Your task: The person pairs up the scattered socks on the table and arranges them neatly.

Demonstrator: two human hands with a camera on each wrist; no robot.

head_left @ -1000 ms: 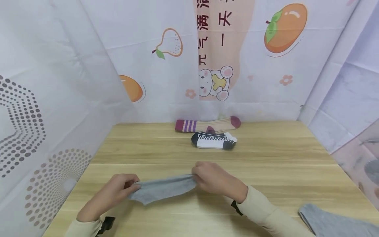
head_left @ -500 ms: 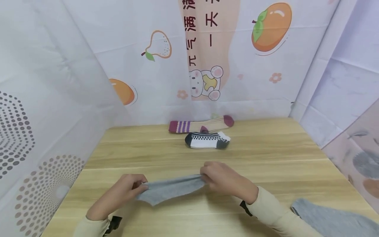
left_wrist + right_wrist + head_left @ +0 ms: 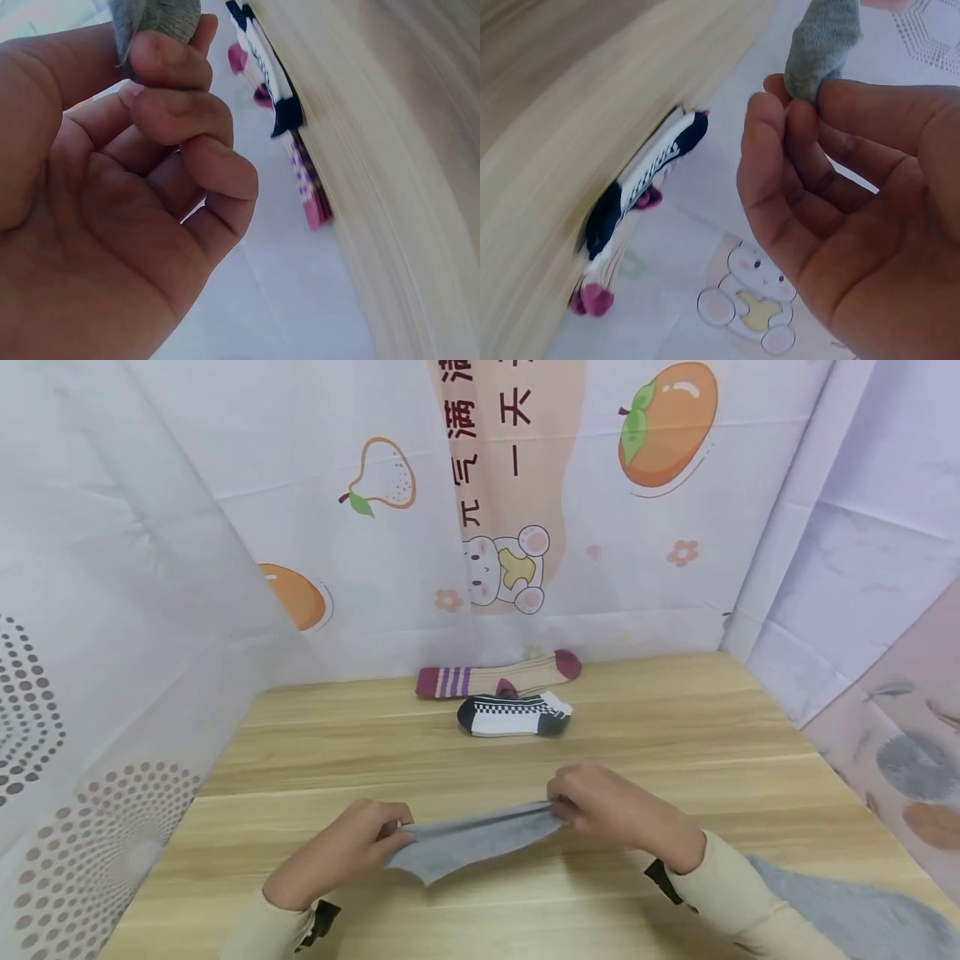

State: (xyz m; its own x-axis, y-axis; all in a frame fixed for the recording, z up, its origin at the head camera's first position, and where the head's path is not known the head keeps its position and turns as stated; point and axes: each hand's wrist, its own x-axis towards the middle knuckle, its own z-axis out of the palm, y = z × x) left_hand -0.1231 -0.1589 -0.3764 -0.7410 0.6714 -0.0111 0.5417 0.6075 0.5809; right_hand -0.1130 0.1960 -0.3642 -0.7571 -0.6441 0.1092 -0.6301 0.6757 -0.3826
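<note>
A grey sock (image 3: 472,846) is stretched between my two hands, held over the near part of the table. My left hand (image 3: 348,847) pinches its left end between thumb and fingers. At the other end, my right hand (image 3: 618,810) grips the cloth, knuckles upward. The left wrist view has the grey sock (image 3: 166,19) at the thumb and index fingertips, mostly cut off by the top edge. From the right wrist, the sock's end (image 3: 821,49) sticks up from the pinching fingertips. A second grey sock (image 3: 862,906) lies at the right, partly behind my right sleeve.
At the back of the wooden table (image 3: 337,752) lies a cream sock with maroon ends and purple stripes (image 3: 480,681). Just in front of it is a white and black checked sock (image 3: 510,717). Printed cloth (image 3: 360,627) hangs behind the table and along both sides.
Both hands have shifted to the right with the grey sock still stretched between them. The head view has turned, so the background slides left. My right sleeve now covers more of the second grey sock.
</note>
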